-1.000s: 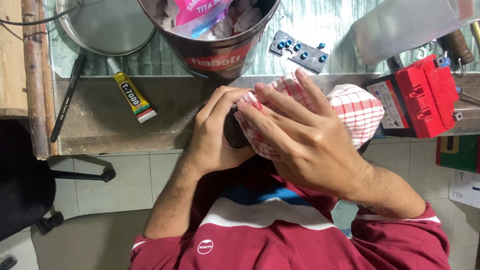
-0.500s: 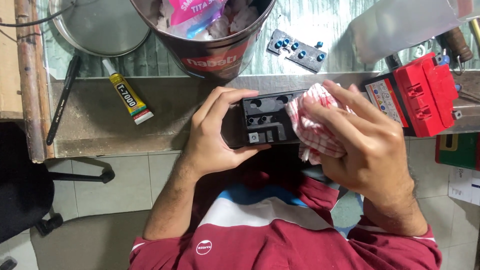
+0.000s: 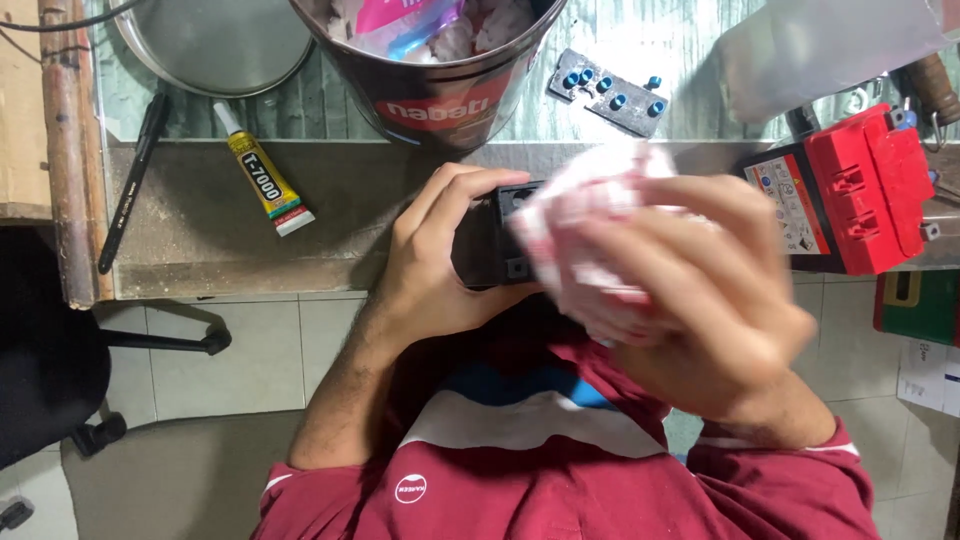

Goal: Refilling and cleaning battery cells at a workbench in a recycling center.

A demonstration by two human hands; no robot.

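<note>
Workbench [image 3: 200,230] runs across the top half of the view, grey slab edge toward the person. Big round tin bucket [image 3: 430,80] at 12 o'clock, stuffed with wrappers and rags. Steel lid or pan [image 3: 215,40] at 11 o'clock. Red battery [image 3: 850,195] at 3 o'clock, lying on its side on the bench edge.

Centre frame: left hand [image 3: 435,260] clenched around a small black battery case [image 3: 490,240], thumb underneath, fingers over the top, held just off the bench edge in front of the chest. Right hand [image 3: 700,290] grasps a red-and-white checked cloth [image 3: 590,230], bunched, pressed onto the right part of the case (motion blur, so the exact contact patch can't be told).

Smaller stuff: grey cap strip with blue plugs [image 3: 608,92] at 1 o'clock, near the bucket. Yellow glue tube [image 3: 262,180] at 10 o'clock. Black pen [image 3: 133,180] at 9 o'clock, beside the tube.
</note>
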